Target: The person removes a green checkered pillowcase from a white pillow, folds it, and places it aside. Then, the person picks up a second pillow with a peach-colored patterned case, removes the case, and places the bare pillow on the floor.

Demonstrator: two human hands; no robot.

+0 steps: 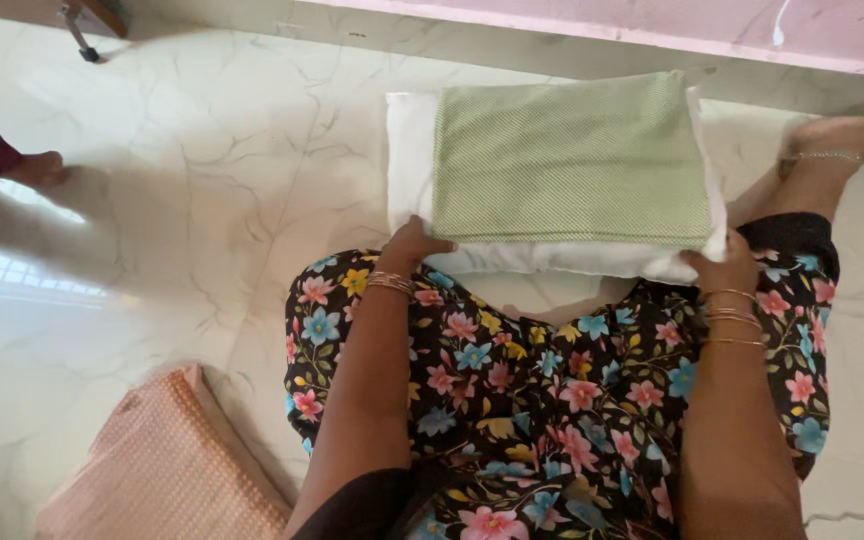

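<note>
The pillow [552,262] lies on the marble floor [202,200] directly in front of the seated person, its far edge near the pink wall base [652,30]. A green cover [572,160] is drawn over most of it; a white strip shows at the left end and along the near edge.

Left hand [412,245]: fingers curled over the near left corner of the pillow, gripping the white fabric beside the cover's edge. Right hand [720,268]: closed on the near right corner, pinching pillow and cover edge together. Both forearms extend over the floral-print lap [552,400].

A folded orange cloth [162,470] lies on the floor at lower left, well apart. Another person's foot [37,168] is visible at far left.

Risks, as judged:
- Uneven pull from the two corners could skew the cover and bunch it at one end.
- The left hand holds pillow only; the cover there may slide off.
- The smooth floor could let the pillow slip away under pressure.
</note>
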